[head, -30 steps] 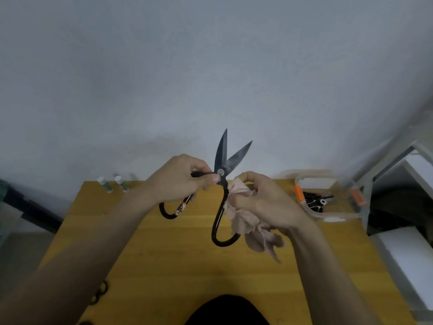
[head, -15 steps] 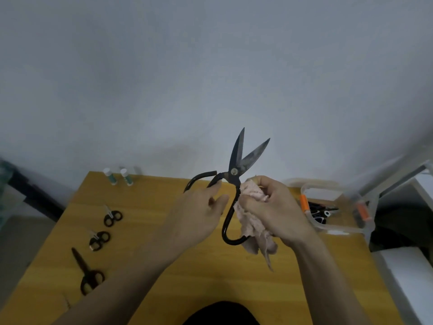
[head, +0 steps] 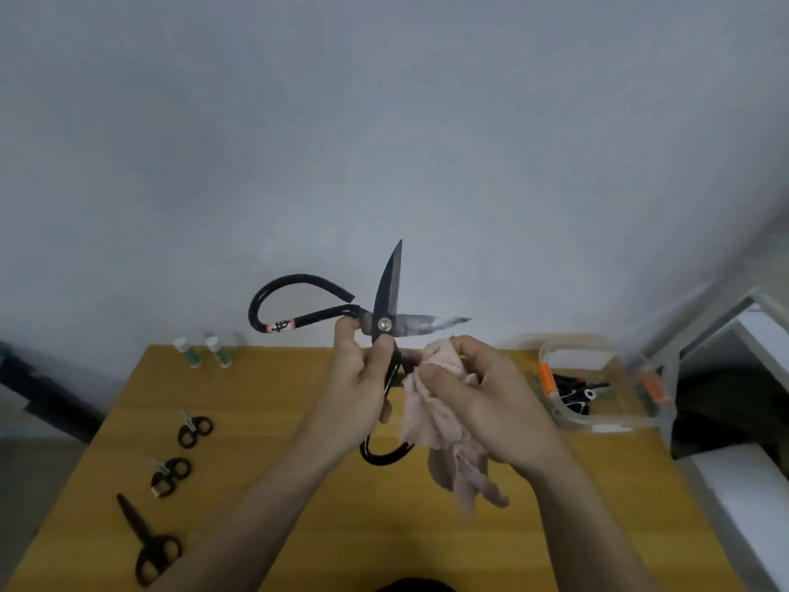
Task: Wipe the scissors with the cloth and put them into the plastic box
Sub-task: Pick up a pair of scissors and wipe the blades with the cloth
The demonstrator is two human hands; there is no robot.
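While left hand (head: 363,378) grips scissors (head: 386,322), right hand (head: 482,395) bunches cloth (head: 439,416), plastic box (head: 597,420) holds seemingly dark scissors.

the left hand (head: 363,378) and cloth (head: 444,425) hide part of the large scissors' (head: 386,322) near handle loop. plastic box (head: 597,420) contents are too blurred to identify.

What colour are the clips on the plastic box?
Orange. The clips on the clear plastic box show best in the head view.

scissors (head: 386,301): dull dark metal (glossy handles) | cloth (head: 439,416): soft fabric | table (head: 264,420): smooth wood
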